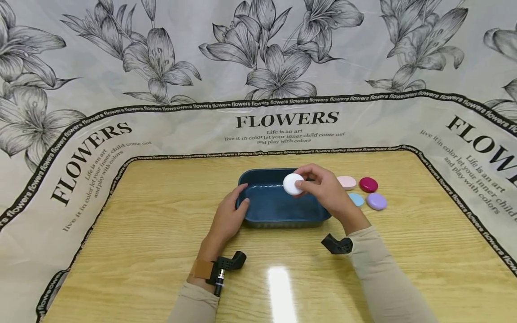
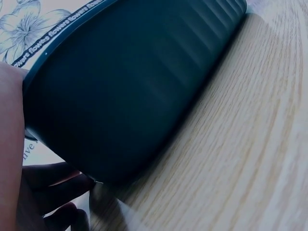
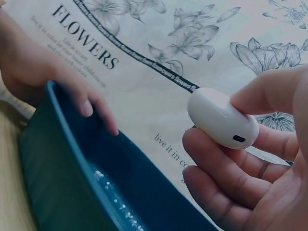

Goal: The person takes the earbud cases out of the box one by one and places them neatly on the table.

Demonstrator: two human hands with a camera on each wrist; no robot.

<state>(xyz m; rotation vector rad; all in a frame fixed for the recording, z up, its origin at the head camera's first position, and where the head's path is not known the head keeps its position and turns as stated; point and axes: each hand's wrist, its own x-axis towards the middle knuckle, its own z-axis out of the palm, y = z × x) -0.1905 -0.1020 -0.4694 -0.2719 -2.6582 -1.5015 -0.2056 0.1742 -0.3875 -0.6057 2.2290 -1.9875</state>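
My right hand [image 1: 329, 193] pinches a white glossy oval case [image 1: 291, 184] between thumb and fingers, above a dark blue rectangular bin [image 1: 286, 224]. A small black slot shows on the side of the white case [image 3: 211, 113] in the right wrist view. At the bin's left end, my left hand [image 1: 227, 217] grips the rim, with thumb and a fingertip reaching over it. The left wrist view is filled mostly by the bin's ribbed outer wall [image 2: 120, 96], with some fingers low at its corner. The bin's visible floor is bare and shiny.
Right of the bin, on the wooden table [image 1: 161, 233], lie a pale pink oval [image 1: 346, 182], a magenta one [image 1: 368, 185], a light blue one [image 1: 356, 199] and a lilac one [image 1: 376, 201]. The right hand partly covers the blue one. A flower-printed cloth [image 1: 181, 130] surrounds the table.
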